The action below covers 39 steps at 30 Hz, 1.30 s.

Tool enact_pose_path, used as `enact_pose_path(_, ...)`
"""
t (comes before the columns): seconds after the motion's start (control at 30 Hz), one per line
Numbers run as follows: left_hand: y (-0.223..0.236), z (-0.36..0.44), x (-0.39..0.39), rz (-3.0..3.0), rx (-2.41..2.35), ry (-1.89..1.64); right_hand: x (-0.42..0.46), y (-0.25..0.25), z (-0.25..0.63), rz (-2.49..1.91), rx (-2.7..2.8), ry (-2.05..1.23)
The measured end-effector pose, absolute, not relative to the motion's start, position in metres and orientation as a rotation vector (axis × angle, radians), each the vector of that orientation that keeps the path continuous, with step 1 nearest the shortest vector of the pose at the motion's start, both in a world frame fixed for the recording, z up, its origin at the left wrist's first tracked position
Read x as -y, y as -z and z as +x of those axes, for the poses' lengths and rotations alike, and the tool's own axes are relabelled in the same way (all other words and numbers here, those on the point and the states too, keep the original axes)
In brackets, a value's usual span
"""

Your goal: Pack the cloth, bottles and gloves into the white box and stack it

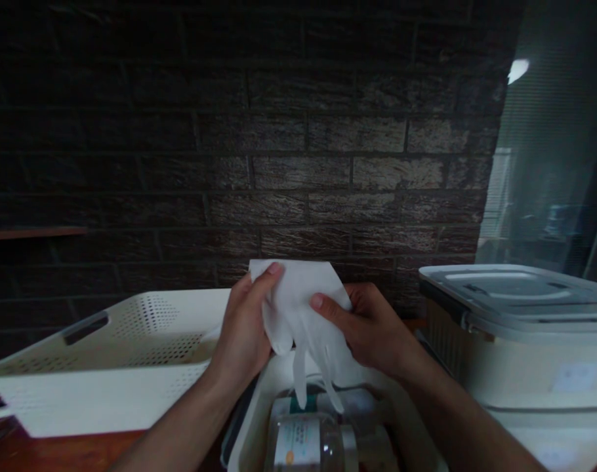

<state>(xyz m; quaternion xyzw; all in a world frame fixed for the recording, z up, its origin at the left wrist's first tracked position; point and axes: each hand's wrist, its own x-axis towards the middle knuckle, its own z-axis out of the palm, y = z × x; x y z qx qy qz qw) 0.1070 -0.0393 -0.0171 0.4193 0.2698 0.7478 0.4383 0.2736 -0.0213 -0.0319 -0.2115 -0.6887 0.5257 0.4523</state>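
White disposable gloves (303,295) hang between my two hands, with their limp fingers pointing down; I cannot tell how many are layered together. My left hand (244,321) pinches the upper left edge, thumb in front. On the other side my right hand (372,321) grips the right edge, its thumb pressed on the front. Beneath the gloves stands an open white bin (252,419). Inside it lies a clear jar (298,442) with a printed label, among other packages partly hidden by my right arm.
To the left sits a white perforated basket (106,400). Lidded storage boxes (515,347) are stacked on the right. A dark brick wall (298,170) rises close behind, with a glass pane (539,196) at the far right. The wooden tabletop (67,452) shows at lower left.
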Motion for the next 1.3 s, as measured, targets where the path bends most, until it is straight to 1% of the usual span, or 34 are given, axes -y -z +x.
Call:
enact_pose_path(0.07,0.013,0.104,0.039,0.992,-0.628,-1.672,0.019,0.035,0.272,-0.527,1.745,-1.210)
enact_pose_path(0.13,0.011,0.101,0.038,0.976,-0.636,-1.572,0.017,0.036,0.272,-0.594,1.810,-1.123)
enact_pose_path(0.37,0.011,0.097,0.033,1.053,-0.669,-1.854,0.016,0.037,0.276,-0.663,1.914,-1.012)
enact_pose_path(0.57,0.009,0.094,0.033,1.100,-0.656,-1.962,0.023,0.032,0.278,-0.675,1.916,-1.080)
enact_pose_path(0.73,0.010,0.100,0.044,1.157,-0.734,-2.013,0.024,0.035,0.273,-0.514,1.985,-1.319)
enact_pose_path(0.87,0.010,0.099,0.045,1.197,-0.734,-2.058,0.019,0.041,0.274,-0.576,2.077,-1.240)
enact_pose_path(1.0,0.008,0.091,0.038,1.155,-0.735,-2.125,0.022,0.037,0.284,-0.623,2.084,-1.296)
enact_pose_path(1.1,0.008,0.089,0.036,1.150,-0.733,-2.126,0.025,0.033,0.290,-0.664,2.091,-1.255)
enact_pose_path(1.2,0.010,0.093,0.038,1.151,-0.712,-2.123,0.028,0.030,0.288,-0.601,2.091,-1.210)
enact_pose_path(1.3,0.015,0.102,0.043,1.150,-0.735,-2.143,0.029,0.029,0.281,-0.485,2.114,-1.253)
